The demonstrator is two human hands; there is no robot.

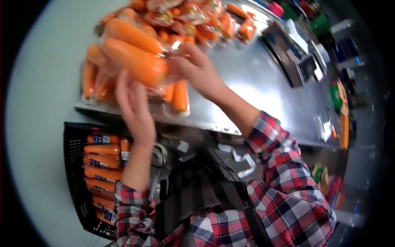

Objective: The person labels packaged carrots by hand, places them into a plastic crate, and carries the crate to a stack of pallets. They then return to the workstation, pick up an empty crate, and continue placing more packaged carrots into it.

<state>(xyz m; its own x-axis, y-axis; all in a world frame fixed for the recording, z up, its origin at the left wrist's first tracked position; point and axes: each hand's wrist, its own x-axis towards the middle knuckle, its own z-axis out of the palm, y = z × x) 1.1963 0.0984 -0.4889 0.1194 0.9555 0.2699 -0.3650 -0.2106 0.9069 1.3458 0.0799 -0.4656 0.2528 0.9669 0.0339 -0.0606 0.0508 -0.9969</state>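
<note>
A clear plastic bag of large carrots (135, 61) is held up over the near left end of the metal table. My right hand (196, 70) pinches the gathered plastic at the bag's right end. From below, my left hand (133, 101) grips the underside of the bag, its fingertips partly hidden behind the carrots. Other bagged carrots (180, 96) lie on the table just under and behind the held bag. A heap of more bagged carrots (193, 18) covers the table's far left part. The held bag is slightly blurred.
A black crate (76, 177) with labelled packs of carrots (103, 161) stands below the table at left. The metal table (242, 78) runs to the right, carrying a machine with a small screen (288, 53). White label strips (247, 164) hang below the table's edge.
</note>
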